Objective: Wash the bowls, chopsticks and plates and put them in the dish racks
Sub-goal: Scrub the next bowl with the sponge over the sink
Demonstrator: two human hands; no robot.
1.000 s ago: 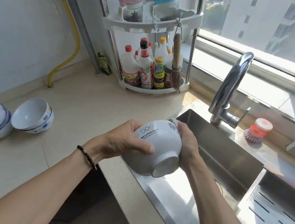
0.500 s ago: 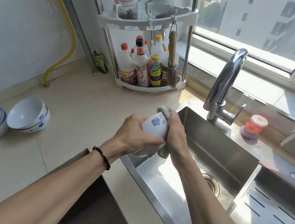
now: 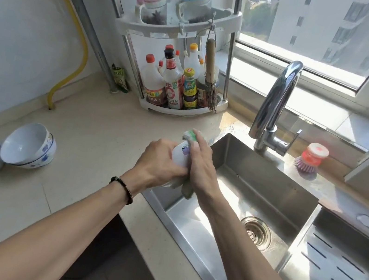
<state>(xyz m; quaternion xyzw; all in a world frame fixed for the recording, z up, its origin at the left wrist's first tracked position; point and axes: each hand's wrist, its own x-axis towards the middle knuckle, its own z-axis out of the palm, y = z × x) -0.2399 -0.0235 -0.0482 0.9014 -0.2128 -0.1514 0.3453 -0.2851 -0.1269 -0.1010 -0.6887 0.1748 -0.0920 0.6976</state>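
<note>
beige counter (image 3: pixel 95 139) | steel sink (image 3: pixel 267 193) | sunlit window (image 3: pixel 318 35)

Sink (image 3: pixel 255 191) lying right of counter (image 3: pixel 95 139); faucet (image 3: pixel 274 106) standing behind it; brush (image 3: pixel 309 160) sitting right of faucet; bottle rack (image 3: pixel 183 110) standing behind; bowls (image 3: pixel 28 145) resting far left.

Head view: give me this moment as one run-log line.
stage: scrubbing | left hand: grips white bowl | right hand: presses scouring sponge on bowl | place: sink left edge | faucet: no water seen
</note>
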